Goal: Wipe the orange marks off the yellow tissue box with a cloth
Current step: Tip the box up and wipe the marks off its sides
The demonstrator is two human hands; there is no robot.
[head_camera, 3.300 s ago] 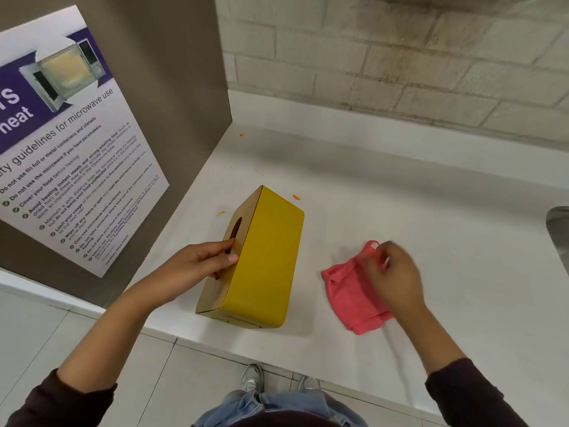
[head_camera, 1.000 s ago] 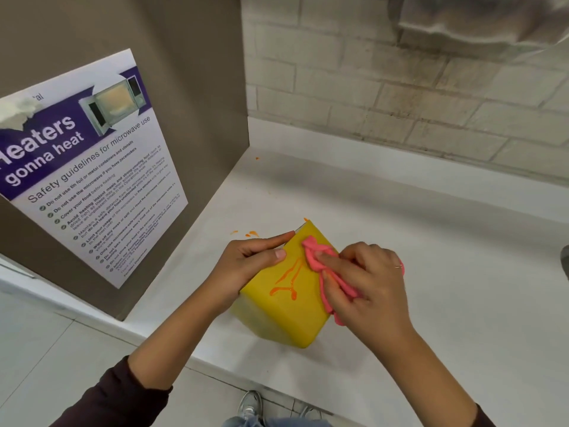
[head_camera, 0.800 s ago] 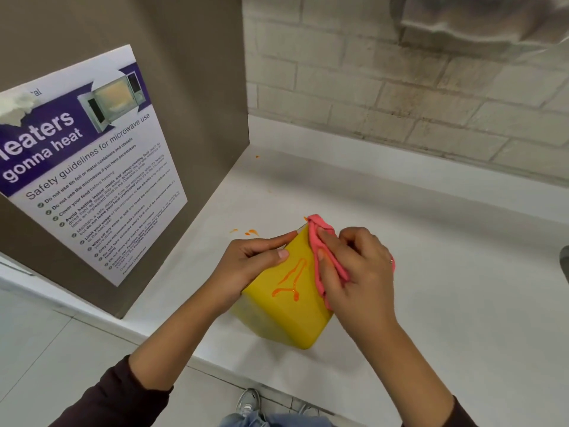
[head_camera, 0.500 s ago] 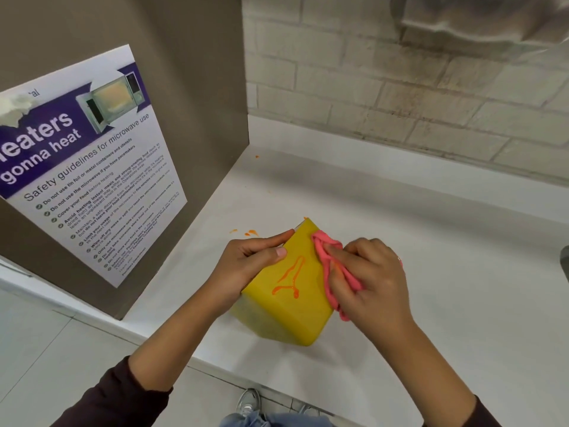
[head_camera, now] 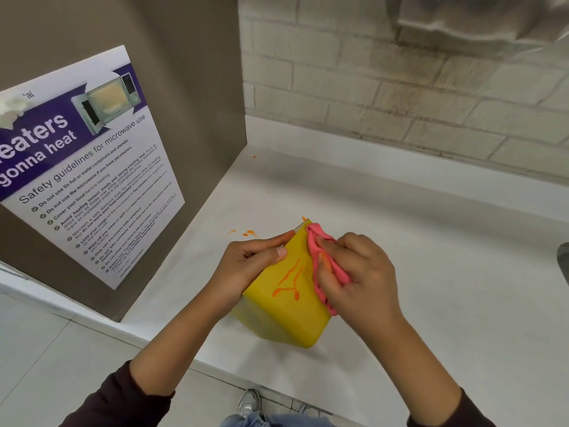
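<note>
The yellow tissue box [head_camera: 286,315] is tilted up on the white counter near its front edge. Orange marks [head_camera: 291,282] streak its upper face. My left hand [head_camera: 246,272] grips the box's left side, thumb on the top face. My right hand [head_camera: 360,282] presses a bunched pink cloth [head_camera: 320,263] against the right part of that face, just right of the marks. The fingers cover part of the cloth.
A brown panel [head_camera: 191,87] with a microwave safety poster [head_camera: 80,167] stands at the left. Small orange spots [head_camera: 246,233] lie on the white counter [head_camera: 431,272] behind the box. A brick wall runs along the back. A grey sink edge [head_camera: 564,263] shows at far right.
The box was lifted from lying flat and tilted; the cloth was picked up. Over the last second my right hand has rubbed the cloth back and forth along the face's right side.
</note>
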